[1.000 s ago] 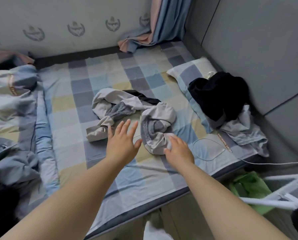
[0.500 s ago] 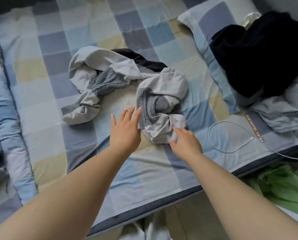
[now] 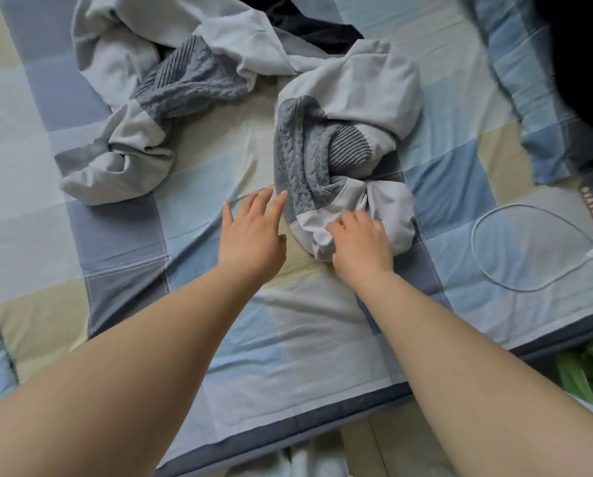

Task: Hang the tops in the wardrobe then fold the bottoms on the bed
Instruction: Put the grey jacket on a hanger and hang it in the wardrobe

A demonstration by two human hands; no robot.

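Observation:
A crumpled light grey garment with grey knit panels (image 3: pixel 353 98) sprawls across the checked bed sheet (image 3: pixel 150 235). My right hand (image 3: pixel 360 242) rests on its near bunched end, fingers curled into the pale fabric. My left hand (image 3: pixel 253 228) is beside that bunch on the left, fingers straight and spread, the fingertips at the edge of the knit panel. A dark garment (image 3: pixel 309 25) lies partly under the grey one at the top.
A black garment (image 3: pixel 584 56) lies on a checked pillow (image 3: pixel 515 80) at the upper right. A white cable (image 3: pixel 529 249) loops on the sheet at the right. Something green (image 3: pixel 587 370) sits on the floor past the bed's near edge.
The view has closed in on the bed. Both hands moved forward: the right hand now lies on the bunched end of the grey garment, the left reaches its knit edge.

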